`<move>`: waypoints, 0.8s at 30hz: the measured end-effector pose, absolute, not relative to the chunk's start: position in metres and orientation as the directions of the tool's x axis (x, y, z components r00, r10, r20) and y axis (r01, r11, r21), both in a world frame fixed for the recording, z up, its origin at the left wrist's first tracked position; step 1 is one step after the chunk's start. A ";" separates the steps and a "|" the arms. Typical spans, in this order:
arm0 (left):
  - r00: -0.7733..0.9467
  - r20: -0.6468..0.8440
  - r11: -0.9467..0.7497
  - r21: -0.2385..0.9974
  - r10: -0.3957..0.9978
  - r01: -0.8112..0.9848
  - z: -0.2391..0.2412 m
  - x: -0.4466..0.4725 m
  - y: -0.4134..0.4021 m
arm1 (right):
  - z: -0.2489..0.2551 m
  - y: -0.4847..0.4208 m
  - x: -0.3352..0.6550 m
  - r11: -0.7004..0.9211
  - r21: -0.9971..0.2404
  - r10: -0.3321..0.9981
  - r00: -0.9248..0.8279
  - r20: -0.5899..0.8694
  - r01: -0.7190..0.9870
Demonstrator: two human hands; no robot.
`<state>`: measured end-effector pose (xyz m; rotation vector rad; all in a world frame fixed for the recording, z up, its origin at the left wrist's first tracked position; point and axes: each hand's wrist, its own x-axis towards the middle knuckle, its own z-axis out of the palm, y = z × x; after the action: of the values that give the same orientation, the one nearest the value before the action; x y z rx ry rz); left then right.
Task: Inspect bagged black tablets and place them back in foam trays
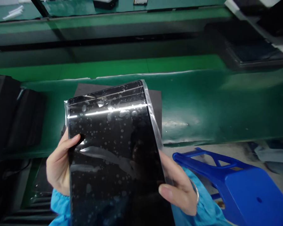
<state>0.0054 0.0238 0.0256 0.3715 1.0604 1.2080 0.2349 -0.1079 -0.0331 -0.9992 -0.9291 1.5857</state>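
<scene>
so the big green counter is stretching right across the middle of the frame. the glossy black panel is filling the lower center, tilting a bit, its bottom running off the frame. clear film is covering it, bubbling all over and sticking out past the right edge, and a bright streak is reflecting near the top. a blue plastic stool is sitting at lower right. some black blocks are standing at the left side, kinda dark, and a dark slab is lying at upper right, pretty blurry. a gray sheet is peeking out behind the panel. the left hand is gripping the panel's left edge, thumb pressing on the front. the right hand is gripping the right edge lower down, thumb also in front. a thin bangle is circling the right wrist.
</scene>
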 end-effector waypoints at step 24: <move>0.072 -0.037 0.074 0.773 0.997 -0.630 0.145 0.040 0.128 | 0.084 0.048 0.275 0.298 -0.907 0.918 -0.170 0.358 -0.299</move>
<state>0.0395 0.1282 0.1445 0.6815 0.6856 1.3763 0.2750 0.0483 0.0843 -0.6482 -1.3035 1.2227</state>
